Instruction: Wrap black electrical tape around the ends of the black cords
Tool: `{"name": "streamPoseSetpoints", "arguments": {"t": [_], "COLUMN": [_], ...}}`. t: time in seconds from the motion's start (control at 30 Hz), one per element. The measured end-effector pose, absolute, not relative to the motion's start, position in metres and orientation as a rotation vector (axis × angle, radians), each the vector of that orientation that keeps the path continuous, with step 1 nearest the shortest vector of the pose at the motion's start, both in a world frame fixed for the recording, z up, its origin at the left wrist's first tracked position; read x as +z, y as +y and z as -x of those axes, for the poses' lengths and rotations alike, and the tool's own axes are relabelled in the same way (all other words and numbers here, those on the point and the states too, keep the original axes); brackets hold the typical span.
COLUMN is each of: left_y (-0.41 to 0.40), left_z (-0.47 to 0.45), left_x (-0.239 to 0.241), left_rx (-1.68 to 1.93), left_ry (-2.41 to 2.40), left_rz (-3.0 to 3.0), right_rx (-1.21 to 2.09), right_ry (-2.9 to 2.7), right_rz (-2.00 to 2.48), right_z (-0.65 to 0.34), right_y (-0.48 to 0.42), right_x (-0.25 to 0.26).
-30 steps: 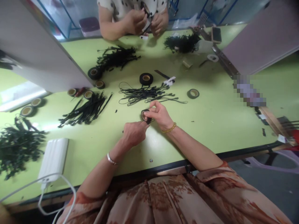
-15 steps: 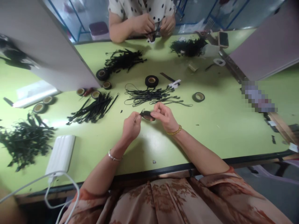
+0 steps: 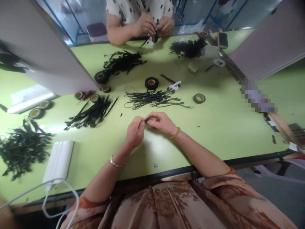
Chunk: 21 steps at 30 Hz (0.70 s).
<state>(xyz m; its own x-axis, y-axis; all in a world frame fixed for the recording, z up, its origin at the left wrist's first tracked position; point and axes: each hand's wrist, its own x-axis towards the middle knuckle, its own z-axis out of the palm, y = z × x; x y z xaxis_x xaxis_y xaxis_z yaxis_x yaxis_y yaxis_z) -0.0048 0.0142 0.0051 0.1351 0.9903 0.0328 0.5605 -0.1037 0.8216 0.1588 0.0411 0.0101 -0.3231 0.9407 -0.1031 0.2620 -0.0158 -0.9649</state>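
Note:
My left hand [image 3: 135, 131] and my right hand [image 3: 160, 122] meet over the green table [image 3: 214, 127], fingertips pinched together on a small black piece [image 3: 147, 119]. The roll of black tape seen earlier is hidden under my right fingers, if it is still there. Just beyond my hands lies a loose bundle of thin black cables [image 3: 152, 98]. A full black tape roll [image 3: 152, 83] stands behind that bundle.
A pile of wrapped black cables [image 3: 91, 112] lies to the left, another heap [image 3: 20, 148] at far left. A white power bank [image 3: 59, 161] with a cable sits near the front edge. Across the table a person's hands [image 3: 152, 25] work on a black piece. Several tape rolls lie about.
My hands have drawn close together; the tape roll that showed between them is now covered by my right fingers. The person opposite keeps handling a black piece.

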Motion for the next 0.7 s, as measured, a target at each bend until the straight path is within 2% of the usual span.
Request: {"name": "streamPoseSetpoints", "arguments": {"t": [0.2,0.7], "left_y": [0.0129,0.0147], "left_z": [0.0052,0.0085], "left_x": [0.0053,-0.0002], "left_rx": [0.797,0.780], "left_ry": [1.525,1.564], "left_rz": [-1.791,-1.774], "right_rx": [1.385,1.727], "right_ry": [-1.659,-1.486], "right_rz": [1.258,1.165], "right_z": [-0.1563,-0.1542], "right_y": [0.0400,0.0365], "right_x": [0.0106,0.0114]}}
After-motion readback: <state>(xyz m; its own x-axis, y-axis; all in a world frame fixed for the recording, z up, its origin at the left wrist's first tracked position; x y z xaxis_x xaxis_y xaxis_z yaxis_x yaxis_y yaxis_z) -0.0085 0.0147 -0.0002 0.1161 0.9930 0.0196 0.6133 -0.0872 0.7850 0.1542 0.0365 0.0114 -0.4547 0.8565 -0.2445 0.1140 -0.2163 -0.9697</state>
